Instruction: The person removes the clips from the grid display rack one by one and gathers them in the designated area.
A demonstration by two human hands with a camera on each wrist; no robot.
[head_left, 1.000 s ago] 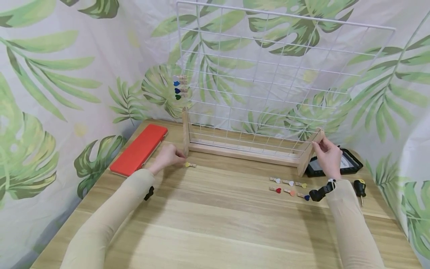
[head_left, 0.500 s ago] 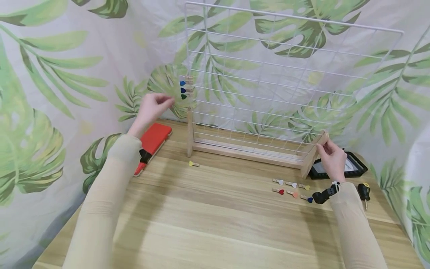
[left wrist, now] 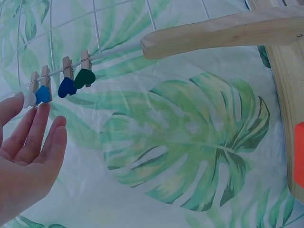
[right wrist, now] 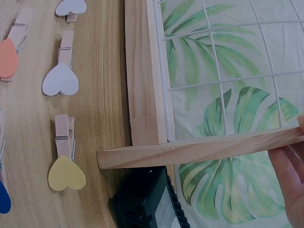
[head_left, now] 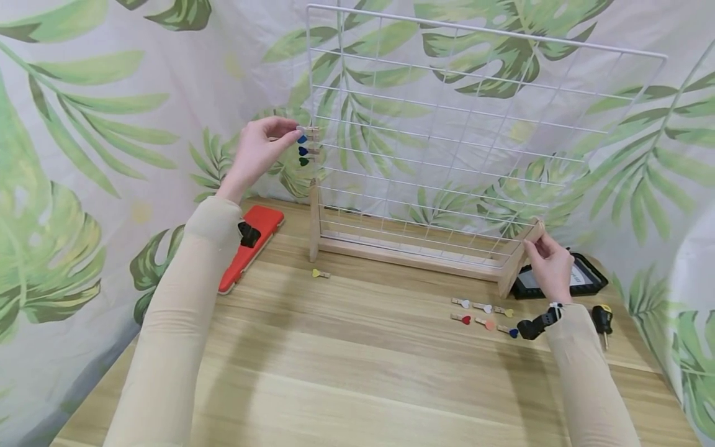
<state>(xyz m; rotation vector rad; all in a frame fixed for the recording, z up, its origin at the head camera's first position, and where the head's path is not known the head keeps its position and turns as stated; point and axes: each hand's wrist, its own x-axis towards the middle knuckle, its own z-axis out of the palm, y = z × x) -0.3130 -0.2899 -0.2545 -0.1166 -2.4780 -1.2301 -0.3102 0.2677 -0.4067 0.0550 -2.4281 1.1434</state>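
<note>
A white wire grid (head_left: 447,124) stands in a wooden stand (head_left: 413,256) on the table. Several heart-tipped wooden clips hang on its left edge: white (head_left: 301,130) (left wrist: 29,99), blue (left wrist: 43,93), dark blue (left wrist: 66,87) and green (left wrist: 84,77). My raised left hand (head_left: 298,131) (left wrist: 31,107) has relaxed fingers, with thumb and forefinger tips at the white clip. My right hand (head_left: 536,239) (right wrist: 297,142) grips the upper end of the stand's right foot (head_left: 516,261) (right wrist: 199,149).
A yellow clip (head_left: 319,273) lies loose before the stand's left foot. Several more clips (head_left: 483,313) lie near my right wrist. A red case (head_left: 251,239) sits at left; a black device (head_left: 581,276) and screwdriver (head_left: 602,320) at right. Leaf-print cloth surrounds the table.
My left hand rose from the table by the stand's left foot up to the clips on the grid's left edge. My right hand stayed on the right foot.
</note>
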